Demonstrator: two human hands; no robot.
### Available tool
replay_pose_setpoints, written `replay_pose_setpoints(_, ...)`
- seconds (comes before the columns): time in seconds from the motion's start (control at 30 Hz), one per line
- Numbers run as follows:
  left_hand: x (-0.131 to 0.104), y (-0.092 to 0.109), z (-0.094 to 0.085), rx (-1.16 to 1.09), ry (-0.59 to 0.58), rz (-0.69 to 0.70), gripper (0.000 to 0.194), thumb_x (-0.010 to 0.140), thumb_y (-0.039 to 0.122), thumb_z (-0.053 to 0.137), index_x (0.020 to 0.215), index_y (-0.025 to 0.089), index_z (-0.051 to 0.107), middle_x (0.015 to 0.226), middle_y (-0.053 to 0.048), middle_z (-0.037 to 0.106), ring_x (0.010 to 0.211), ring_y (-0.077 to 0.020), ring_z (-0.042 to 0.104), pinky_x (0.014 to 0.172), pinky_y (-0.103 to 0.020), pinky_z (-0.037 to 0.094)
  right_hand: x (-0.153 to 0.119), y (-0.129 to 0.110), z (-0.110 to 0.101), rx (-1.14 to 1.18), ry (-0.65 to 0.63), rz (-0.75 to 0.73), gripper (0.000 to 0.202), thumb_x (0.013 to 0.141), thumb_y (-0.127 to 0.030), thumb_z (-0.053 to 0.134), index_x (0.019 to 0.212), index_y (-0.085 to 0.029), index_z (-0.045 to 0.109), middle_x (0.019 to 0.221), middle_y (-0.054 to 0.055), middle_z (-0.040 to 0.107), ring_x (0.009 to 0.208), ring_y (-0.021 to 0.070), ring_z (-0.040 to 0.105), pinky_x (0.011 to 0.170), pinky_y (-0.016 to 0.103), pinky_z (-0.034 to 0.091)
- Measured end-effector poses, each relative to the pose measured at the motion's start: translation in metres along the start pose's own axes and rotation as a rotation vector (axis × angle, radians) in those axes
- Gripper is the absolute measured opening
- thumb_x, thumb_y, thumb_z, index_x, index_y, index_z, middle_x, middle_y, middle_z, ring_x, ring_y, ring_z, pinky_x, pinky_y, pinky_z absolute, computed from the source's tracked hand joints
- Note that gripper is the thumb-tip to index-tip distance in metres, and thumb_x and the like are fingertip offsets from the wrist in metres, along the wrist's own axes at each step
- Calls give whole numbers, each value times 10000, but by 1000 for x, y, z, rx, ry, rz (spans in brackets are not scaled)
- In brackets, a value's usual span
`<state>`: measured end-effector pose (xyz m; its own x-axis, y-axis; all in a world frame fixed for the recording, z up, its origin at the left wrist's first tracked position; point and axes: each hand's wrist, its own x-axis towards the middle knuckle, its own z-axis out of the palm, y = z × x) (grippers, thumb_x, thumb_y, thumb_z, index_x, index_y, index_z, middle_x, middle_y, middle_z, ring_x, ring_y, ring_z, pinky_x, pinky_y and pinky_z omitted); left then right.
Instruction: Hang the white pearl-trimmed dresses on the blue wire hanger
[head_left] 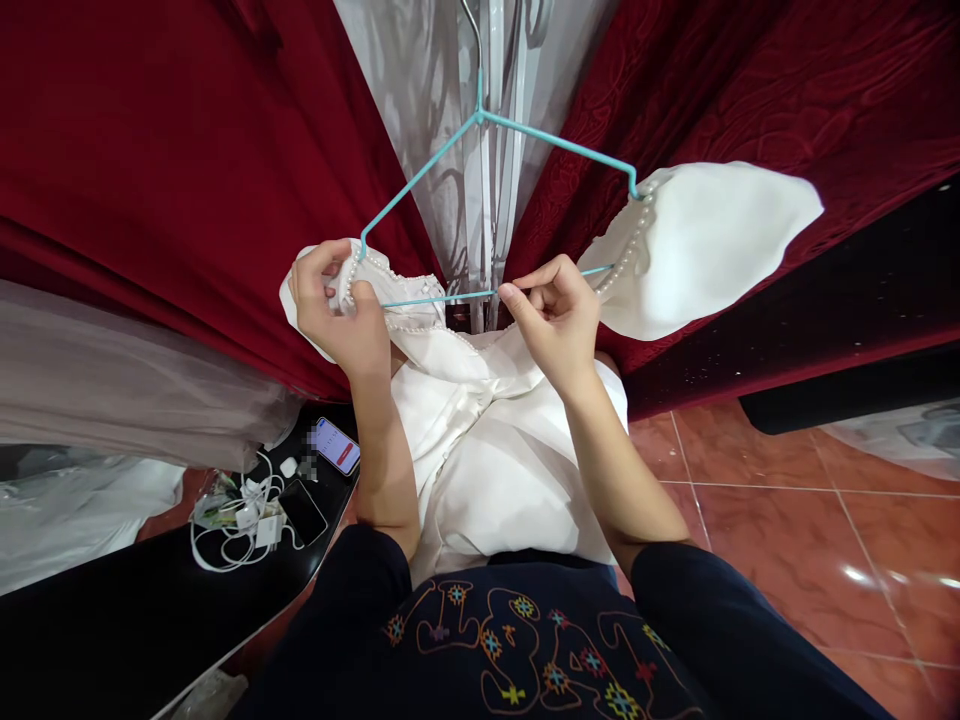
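A white dress with pearl-trimmed straps and puffed sleeves hangs on a turquoise hanger. My left hand is closed on the dress's left strap, beside the hanger's left end. With thumb and fingertips, my right hand pinches the hanger's lower bar near its middle. The right sleeve spreads out beyond the hanger's other end, its row of pearls lying by the notch. Below my hands the skirt falls down in front of my body.
Dark red gowns hang on both sides. At lower left, a black table holds a lit phone, a dark phone and tangled white cables. Reddish floor tiles lie at right.
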<state>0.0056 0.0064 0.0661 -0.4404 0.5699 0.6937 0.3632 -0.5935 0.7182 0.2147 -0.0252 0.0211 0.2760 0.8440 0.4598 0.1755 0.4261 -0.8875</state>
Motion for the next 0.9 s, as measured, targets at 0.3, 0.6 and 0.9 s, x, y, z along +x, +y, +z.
replay_pose_setpoints(0.3,56,-36,-37,-130,169,75,182,941,74,635,997,247,637,1041,-24,710,1334,-291,652,1197,-537,501,6,0,-1,-32,-29,50,531,867,-726,790,843,-250,554,546,-104,344,496,60,291,528,263,224)
replay_pose_setpoints(0.6,2,-65,-58,-70,16,-194,219,784,196,945,864,225,744,836,20,745,805,-159,715,834,-352,602,6,0,3,24,-41,36,536,860,-734,793,861,-246,570,563,-97,392,510,63,333,533,267,268)
replay_pose_setpoints(0.9,-47,-20,-6,-397,-394,-301,326,855,478,919,1016,207,838,1045,-74,838,999,-204,814,947,-328,645,0,4,9,54,-13,34,440,913,-632,793,909,-247,579,577,-101,394,522,67,326,548,271,253)
